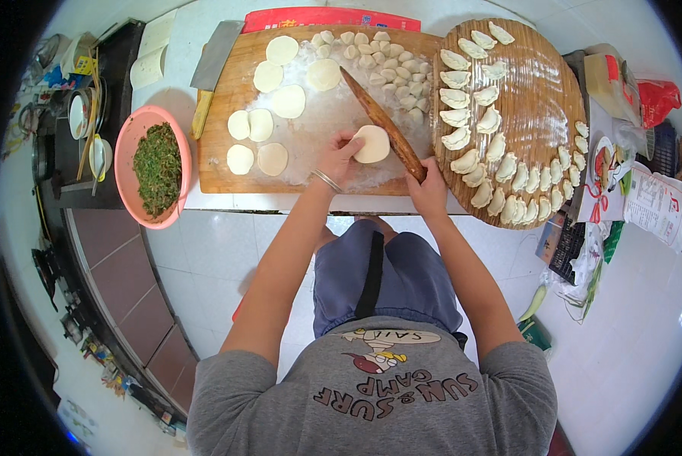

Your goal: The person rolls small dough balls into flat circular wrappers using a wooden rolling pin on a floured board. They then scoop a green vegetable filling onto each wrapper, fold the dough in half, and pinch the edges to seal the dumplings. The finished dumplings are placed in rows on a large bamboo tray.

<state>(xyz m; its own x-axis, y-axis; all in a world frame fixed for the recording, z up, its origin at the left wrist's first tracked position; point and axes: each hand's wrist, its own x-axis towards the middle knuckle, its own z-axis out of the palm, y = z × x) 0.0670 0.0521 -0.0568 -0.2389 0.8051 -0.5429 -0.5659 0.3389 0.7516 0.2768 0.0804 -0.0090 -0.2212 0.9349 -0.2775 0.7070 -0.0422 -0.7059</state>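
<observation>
My left hand (336, 160) pinches the left edge of a round dumpling wrapper (372, 144) over the floured wooden board (213, 144). My right hand (430, 190) is closed around the near end of a tapered wooden rolling pin (379, 115). The pin slants away to the far left, its middle passing along the wrapper's right side; I cannot tell whether the two touch. Several rolled wrappers (288, 101) lie on the board's left half. Many small dough pieces (402, 73) are heaped at its far right.
A round tray (539, 99) of folded dumplings (456, 98) stands right of the board, overlapping its edge. On the left sit a pink basin (120, 163) of green filling (157, 167) and a cleaver (218, 55) reaching over the board's edge. Packages and a red bag (655, 101) crowd the far right.
</observation>
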